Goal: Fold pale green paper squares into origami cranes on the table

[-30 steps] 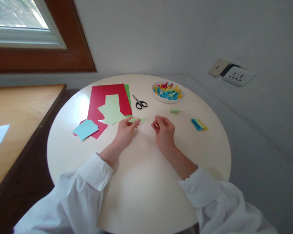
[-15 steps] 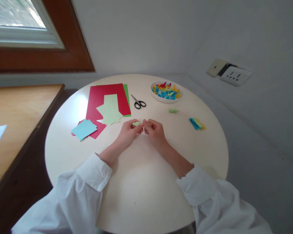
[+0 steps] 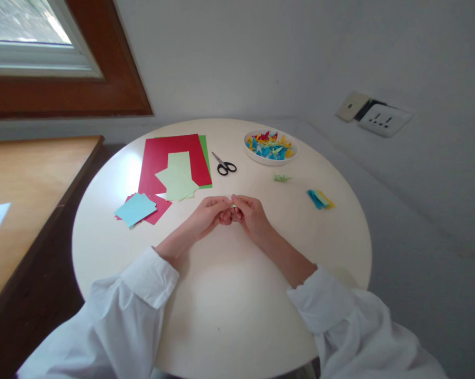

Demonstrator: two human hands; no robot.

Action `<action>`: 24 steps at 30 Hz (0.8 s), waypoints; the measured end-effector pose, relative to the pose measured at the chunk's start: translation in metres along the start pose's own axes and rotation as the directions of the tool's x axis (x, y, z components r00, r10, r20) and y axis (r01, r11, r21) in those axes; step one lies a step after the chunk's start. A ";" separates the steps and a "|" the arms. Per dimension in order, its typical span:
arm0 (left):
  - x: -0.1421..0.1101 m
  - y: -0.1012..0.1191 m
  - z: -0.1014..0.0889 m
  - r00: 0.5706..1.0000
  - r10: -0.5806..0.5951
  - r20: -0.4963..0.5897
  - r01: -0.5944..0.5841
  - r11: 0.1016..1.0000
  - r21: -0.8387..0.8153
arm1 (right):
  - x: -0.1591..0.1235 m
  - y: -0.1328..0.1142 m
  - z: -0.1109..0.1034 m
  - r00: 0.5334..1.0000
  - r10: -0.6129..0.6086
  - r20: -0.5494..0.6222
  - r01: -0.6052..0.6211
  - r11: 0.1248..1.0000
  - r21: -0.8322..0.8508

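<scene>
My left hand (image 3: 209, 215) and my right hand (image 3: 251, 211) meet fingertip to fingertip above the middle of the round white table (image 3: 221, 295). Between their pinched fingers is a small piece of pale green paper (image 3: 233, 206), mostly covered, so its folds do not show. Just beyond my left hand lie pale green sheets (image 3: 179, 176) with cut-out corners. Black-handled scissors (image 3: 224, 167) rest past my fingers. A small light green folded paper cluster (image 3: 282, 178) sits ahead of my right hand.
A white dish (image 3: 271, 158) of colourful folded paper shapes stands at the back right. At right lies a small bundle of blue and yellow papers (image 3: 320, 199). Light blue squares (image 3: 137, 209) and red sheets (image 3: 152, 158) are on the left. A wall socket (image 3: 385, 120) is at right.
My fingers have closed further over the green paper, which showed more before. The left hand's fingers have shifted right, up against the right hand. The other things have stayed in place.
</scene>
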State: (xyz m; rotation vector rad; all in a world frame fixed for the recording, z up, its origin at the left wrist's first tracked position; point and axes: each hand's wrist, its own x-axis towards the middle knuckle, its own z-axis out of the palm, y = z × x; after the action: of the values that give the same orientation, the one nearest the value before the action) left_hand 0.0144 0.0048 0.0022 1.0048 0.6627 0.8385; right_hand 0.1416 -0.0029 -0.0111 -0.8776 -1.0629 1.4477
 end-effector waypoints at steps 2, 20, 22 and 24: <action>0.000 -0.002 0.000 1.000 0.026 0.011 -0.026 1.000 0.000 | 0.000 0.000 0.001 1.000 0.016 0.002 -0.016 0.999 0.039; -0.001 0.006 0.001 0.996 -0.046 -0.081 0.002 0.878 -0.479 | 0.002 -0.005 -0.001 0.992 0.047 -0.113 -0.018 0.969 0.247; -0.001 0.007 0.002 0.992 -0.090 -0.084 0.030 0.838 -0.545 | 0.001 -0.005 -0.001 0.995 -0.023 -0.093 0.036 0.988 0.150; -0.002 0.007 0.002 0.990 -0.125 -0.066 0.063 0.809 -0.585 | 0.002 -0.004 -0.002 0.993 -0.104 -0.057 0.106 0.994 0.026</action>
State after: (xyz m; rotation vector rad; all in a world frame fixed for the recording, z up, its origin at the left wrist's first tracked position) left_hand 0.0131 0.0043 0.0101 0.3671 0.4860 0.9315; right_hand 0.1447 -0.0010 -0.0081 -0.8245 -1.0297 1.3407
